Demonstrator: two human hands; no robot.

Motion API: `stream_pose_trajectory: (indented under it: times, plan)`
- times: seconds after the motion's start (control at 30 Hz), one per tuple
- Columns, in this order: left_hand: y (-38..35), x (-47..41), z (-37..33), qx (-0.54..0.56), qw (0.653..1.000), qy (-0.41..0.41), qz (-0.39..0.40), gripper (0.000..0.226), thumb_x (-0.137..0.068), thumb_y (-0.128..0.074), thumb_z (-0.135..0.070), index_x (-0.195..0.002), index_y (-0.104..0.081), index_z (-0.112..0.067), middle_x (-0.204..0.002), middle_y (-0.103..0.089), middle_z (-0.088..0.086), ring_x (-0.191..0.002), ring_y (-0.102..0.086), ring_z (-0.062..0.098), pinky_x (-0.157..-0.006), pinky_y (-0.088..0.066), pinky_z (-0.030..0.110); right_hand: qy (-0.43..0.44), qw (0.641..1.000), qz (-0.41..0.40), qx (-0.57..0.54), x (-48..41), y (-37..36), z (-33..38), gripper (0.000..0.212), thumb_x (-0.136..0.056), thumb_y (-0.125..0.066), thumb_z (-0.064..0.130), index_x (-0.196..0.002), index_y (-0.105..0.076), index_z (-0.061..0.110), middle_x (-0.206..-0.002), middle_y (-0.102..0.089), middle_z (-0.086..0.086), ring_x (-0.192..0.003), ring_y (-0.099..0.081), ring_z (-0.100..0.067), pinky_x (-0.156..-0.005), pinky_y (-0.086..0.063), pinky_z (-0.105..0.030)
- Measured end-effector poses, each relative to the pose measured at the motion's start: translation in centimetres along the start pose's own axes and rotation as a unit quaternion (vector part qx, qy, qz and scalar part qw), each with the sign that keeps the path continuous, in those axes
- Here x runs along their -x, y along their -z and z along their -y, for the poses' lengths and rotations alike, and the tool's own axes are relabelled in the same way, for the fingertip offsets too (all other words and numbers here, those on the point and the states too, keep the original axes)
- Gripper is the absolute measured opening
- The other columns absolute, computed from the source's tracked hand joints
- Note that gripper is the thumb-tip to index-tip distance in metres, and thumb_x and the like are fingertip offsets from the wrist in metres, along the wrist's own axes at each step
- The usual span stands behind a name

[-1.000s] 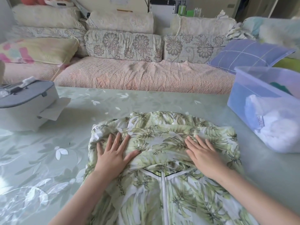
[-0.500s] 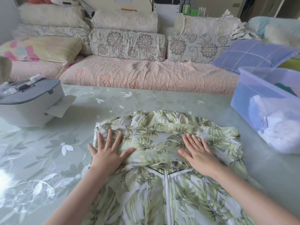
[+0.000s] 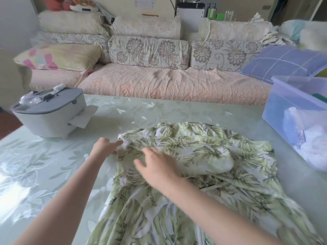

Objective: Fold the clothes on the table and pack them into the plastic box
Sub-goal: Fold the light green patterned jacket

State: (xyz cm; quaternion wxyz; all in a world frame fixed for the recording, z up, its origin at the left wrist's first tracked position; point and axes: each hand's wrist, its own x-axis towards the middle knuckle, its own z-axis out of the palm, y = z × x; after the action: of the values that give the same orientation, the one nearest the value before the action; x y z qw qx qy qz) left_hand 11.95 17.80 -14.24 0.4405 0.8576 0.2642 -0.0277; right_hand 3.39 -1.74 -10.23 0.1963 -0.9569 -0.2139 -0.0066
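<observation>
A green leaf-print garment (image 3: 208,156) lies on the table in front of me, its far end folded back over itself. My left hand (image 3: 104,146) is at the garment's far left corner, fingers pinching the cloth edge there. My right hand (image 3: 157,167) has crossed over to the left half and hovers, blurred, fingers spread, just over the fabric. The clear plastic box (image 3: 276,103) stands at the right edge with white and blue clothes inside.
A grey and white lidded container (image 3: 47,115) with a paper slip beside it sits at the left on the pale green floral tabletop (image 3: 53,174). Beyond the table's far edge runs a sofa (image 3: 159,82) with cushions.
Both hands lay flat on the folded edge before. The right hand has swept left across the garment and the left hand has moved to the far left corner. The view shifted left.
</observation>
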Motion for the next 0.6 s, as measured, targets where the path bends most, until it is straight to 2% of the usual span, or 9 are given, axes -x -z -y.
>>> stream_pose_trajectory:
  times: [0.07, 0.13, 0.2, 0.27, 0.33, 0.37, 0.4, 0.5, 0.6]
  plan:
    - [0.3, -0.3, -0.5, 0.019, 0.999, 0.012, 0.031, 0.036, -0.083, -0.07, -0.034, -0.08, -0.064, 0.001, -0.068, -0.067, 0.01, -0.041, -0.057, 0.012, -0.048, -0.039, 0.022, -0.025, 0.999, 0.024, 0.028, -1.2, -2.0, 2.8, 0.06, -0.097, -0.041, 0.049, -0.133, -0.041, 0.001, -0.12, -0.057, -0.012, -0.098, -0.06, -0.025, -0.077, -0.052, -0.036]
    - [0.4, -0.6, -0.6, 0.006, 0.999, 0.009, 0.032, 0.035, -0.081, -0.073, -0.032, -0.062, -0.059, -0.005, -0.051, -0.054, 0.005, -0.039, -0.042, 0.016, -0.041, -0.033, 0.019, -0.043, 0.995, 0.052, 0.071, -2.0, -3.5, 4.9, 0.07, -0.095, -0.041, 0.054, -0.133, -0.039, -0.005, -0.12, -0.057, -0.018, -0.107, -0.059, -0.03, -0.075, -0.044, -0.035]
    - [0.2, -0.9, -0.6, 0.014, 0.999, -0.008, 0.039, 0.029, -0.082, -0.073, -0.026, -0.064, -0.06, -0.006, -0.054, -0.048, 0.007, -0.046, -0.038, 0.017, -0.041, -0.033, 0.019, -0.041, 0.992, 0.064, 0.102, -2.3, -4.5, 6.0, 0.065, -0.095, -0.04, 0.055, -0.124, -0.05, -0.003, -0.116, -0.058, -0.017, -0.106, -0.06, -0.029, -0.068, -0.037, -0.033]
    - [-0.3, -1.0, -0.5, 0.003, 0.999, -0.034, 0.022, 0.024, -0.085, -0.069, -0.024, -0.069, -0.059, -0.009, -0.058, -0.05, 0.007, -0.054, -0.046, 0.022, -0.055, -0.043, 0.024, -0.039, 0.989, 0.072, 0.121, -2.5, -5.2, 6.2, 0.058, -0.095, -0.043, 0.053, -0.118, -0.054, 0.001, -0.114, -0.059, -0.016, -0.105, -0.06, -0.028, -0.066, -0.037, -0.032]
    - [-0.6, -1.2, -0.5, -0.01, 0.999, -0.051, 0.002, 0.026, -0.089, -0.064, -0.024, -0.068, -0.055, -0.012, -0.064, -0.057, 0.009, -0.064, -0.057, 0.026, -0.071, -0.053, 0.034, -0.038, 0.988, 0.068, 0.13, -2.6, -5.7, 6.0, 0.048, -0.097, -0.047, 0.042, -0.118, -0.054, 0.0, -0.117, -0.058, -0.017, -0.107, -0.058, -0.029, -0.073, -0.044, -0.033]
    - [-0.7, -1.2, -0.6, 0.001, 0.999, -0.053, 0.001, 0.027, -0.091, -0.061, -0.025, -0.068, -0.054, -0.012, -0.068, -0.059, 0.011, -0.067, -0.06, 0.027, -0.071, -0.056, 0.036, -0.04, 0.989, 0.067, 0.128, -2.7, -5.7, 6.0, 0.04, -0.098, -0.048, 0.032, -0.119, -0.053, -0.002, -0.119, -0.057, -0.019, -0.109, -0.058, -0.03, -0.077, -0.046, -0.034]
    - [-0.7, -1.1, -0.8, 0.022, 0.998, -0.051, 0.009, 0.029, -0.092, -0.059, -0.026, -0.069, -0.054, -0.009, -0.073, -0.061, 0.013, -0.066, -0.061, 0.027, -0.063, -0.058, 0.033, -0.044, 0.989, 0.071, 0.124, -2.7, -5.7, 6.0, 0.034, -0.098, -0.048, 0.021, -0.12, -0.052, -0.003, -0.121, -0.056, -0.02, -0.11, -0.057, -0.031, -0.081, -0.048, -0.034]
    - [-0.9, -0.5, -1.5, 0.067, 0.996, -0.037, 0.044, 0.036, -0.088, -0.065, -0.035, -0.076, -0.061, -0.001, -0.07, -0.06, 0.013, -0.055, -0.056, 0.019, -0.035, -0.045, 0.016, -0.051, 0.99, 0.087, 0.1, -2.6, -5.2, 6.0, 0.033, -0.094, -0.047, 0.002, -0.126, -0.048, -0.006, -0.128, -0.051, -0.022, -0.115, -0.055, -0.032, -0.087, -0.048, -0.036]
    - [-1.3, 0.0, -2.7, 0.068, 0.994, -0.08, 0.036, 0.029, -0.077, -0.076, -0.028, -0.076, -0.067, 0.0, -0.064, -0.058, 0.01, -0.055, -0.053, 0.019, -0.041, -0.043, 0.016, -0.073, 0.993, 0.088, 0.011, -2.4, -4.0, 5.3, 0.056, -0.093, -0.049, -0.001, -0.142, -0.024, -0.007, -0.136, -0.045, -0.022, -0.119, -0.053, -0.033, -0.092, -0.046, -0.039]
